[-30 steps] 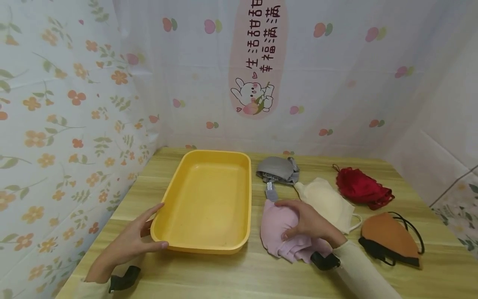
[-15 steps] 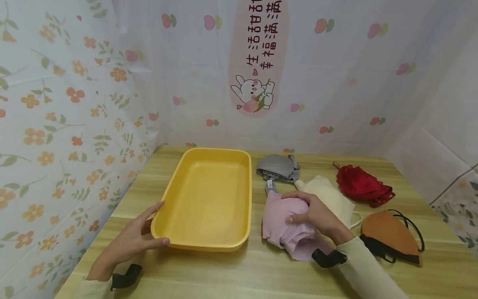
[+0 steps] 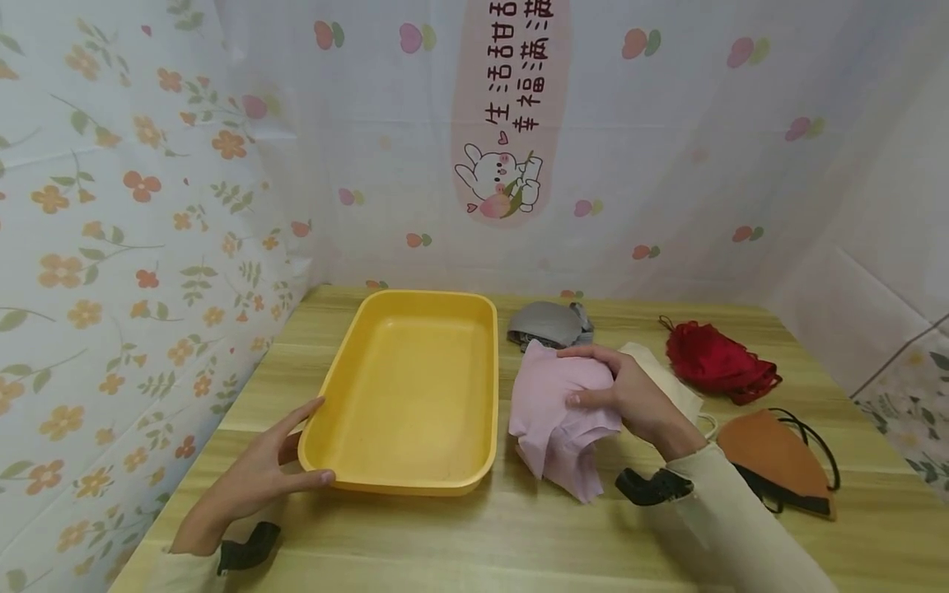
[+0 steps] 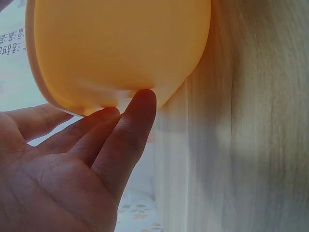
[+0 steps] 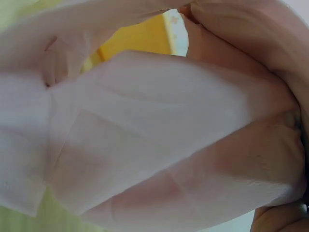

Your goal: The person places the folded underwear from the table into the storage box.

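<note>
A pale pink bra (image 3: 552, 395) is bunched in my right hand (image 3: 630, 395), thumb on the near face and fingers over the top. Its loose fabric hangs in folds above the table, and the pink cloth (image 5: 145, 125) fills most of the right wrist view. My left hand (image 3: 259, 469) spans the near left corner of a yellow plastic tray (image 3: 485, 473), thumb at the front side and index finger at the left rim. In the left wrist view, straight fingers (image 4: 128, 140) touch the outside of the tray wall (image 4: 120, 48).
Behind the pink bra lies a grey bra (image 3: 549, 323). A cream bra (image 3: 660, 375) is partly hidden by the right hand. Farther right are a red lacy bra (image 3: 715, 362) and an orange-brown one (image 3: 774, 457) with black trim. Patterned cloth (image 3: 371, 165) hangs behind the wooden table.
My right hand has raised the pink bra from the table, and its lower folds now dangle. It now overlaps the grey bra's near edge. The left hand stays at the tray corner.
</note>
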`<state>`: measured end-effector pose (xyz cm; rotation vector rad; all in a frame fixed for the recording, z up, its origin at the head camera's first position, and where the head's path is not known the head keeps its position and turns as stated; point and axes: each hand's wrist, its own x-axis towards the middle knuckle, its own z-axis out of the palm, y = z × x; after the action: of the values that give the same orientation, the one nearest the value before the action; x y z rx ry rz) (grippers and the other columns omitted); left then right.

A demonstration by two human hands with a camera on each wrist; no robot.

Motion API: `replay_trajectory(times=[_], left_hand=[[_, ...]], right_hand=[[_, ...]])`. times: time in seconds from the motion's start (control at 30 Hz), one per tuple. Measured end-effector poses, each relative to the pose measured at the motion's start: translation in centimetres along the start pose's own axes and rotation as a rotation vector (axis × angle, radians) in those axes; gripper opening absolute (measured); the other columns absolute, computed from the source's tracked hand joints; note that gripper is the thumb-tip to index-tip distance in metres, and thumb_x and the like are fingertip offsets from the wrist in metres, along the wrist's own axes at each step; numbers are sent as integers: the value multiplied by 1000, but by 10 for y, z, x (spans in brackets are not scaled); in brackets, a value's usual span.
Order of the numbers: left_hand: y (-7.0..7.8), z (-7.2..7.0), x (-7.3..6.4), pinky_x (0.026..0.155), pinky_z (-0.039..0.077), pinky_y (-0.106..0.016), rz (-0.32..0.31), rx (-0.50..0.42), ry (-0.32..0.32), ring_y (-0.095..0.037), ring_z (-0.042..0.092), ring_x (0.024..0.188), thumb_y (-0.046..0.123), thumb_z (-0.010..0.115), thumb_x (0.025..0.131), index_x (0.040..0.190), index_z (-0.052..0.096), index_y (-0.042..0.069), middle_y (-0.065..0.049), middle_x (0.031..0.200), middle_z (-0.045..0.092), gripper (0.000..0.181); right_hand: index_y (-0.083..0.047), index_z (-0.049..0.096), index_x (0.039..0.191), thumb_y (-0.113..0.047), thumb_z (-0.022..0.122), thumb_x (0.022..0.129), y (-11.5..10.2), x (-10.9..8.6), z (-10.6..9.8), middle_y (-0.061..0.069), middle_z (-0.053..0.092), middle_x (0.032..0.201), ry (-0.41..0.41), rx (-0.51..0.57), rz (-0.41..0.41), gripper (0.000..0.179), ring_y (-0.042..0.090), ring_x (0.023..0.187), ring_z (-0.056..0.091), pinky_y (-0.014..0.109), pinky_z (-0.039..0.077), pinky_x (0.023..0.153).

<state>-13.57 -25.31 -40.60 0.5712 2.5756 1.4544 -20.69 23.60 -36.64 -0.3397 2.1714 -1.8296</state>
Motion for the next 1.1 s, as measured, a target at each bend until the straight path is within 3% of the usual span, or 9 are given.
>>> replay_trajectory(times=[0.33, 0.57, 0.77, 1.1], left_hand=[[-5, 0, -1, 85, 53, -16, -6, -16, 14, -58, 50, 129, 13, 78, 86, 160, 18, 2, -39, 160, 15, 96], [-9, 4, -3, 88, 51, -14, -4, -25, 10, -56, 49, 131, 14, 77, 88, 162, 13, 6, -37, 162, 14, 97], [-6, 4, 0, 90, 49, -12, -4, 1, -2, -56, 50, 131, 18, 78, 88, 162, 14, 6, -36, 162, 15, 98], [-5, 4, -2, 89, 49, -12, -24, -22, -22, -57, 49, 132, 18, 77, 89, 161, 12, 2, -38, 162, 12, 98]], right_hand=[[-14, 57, 137, 0, 72, 88, -33, 18, 8, 10, 53, 123, -6, 97, -44, 53, 16, 85, 69, 30, 62, 72], [-13, 55, 137, -2, 72, 89, -55, 34, 20, 9, 42, 142, 36, 127, -44, 52, 13, 92, 65, 25, 60, 72], [-12, 51, 140, -8, 72, 91, -71, 50, 32, 5, 50, 123, 121, 159, -25, 53, 13, 90, 63, 23, 58, 72], [-11, 50, 140, -5, 67, 94, -108, 78, 52, 4, 54, 123, 129, 269, -39, 50, 10, 88, 65, 20, 59, 73]])
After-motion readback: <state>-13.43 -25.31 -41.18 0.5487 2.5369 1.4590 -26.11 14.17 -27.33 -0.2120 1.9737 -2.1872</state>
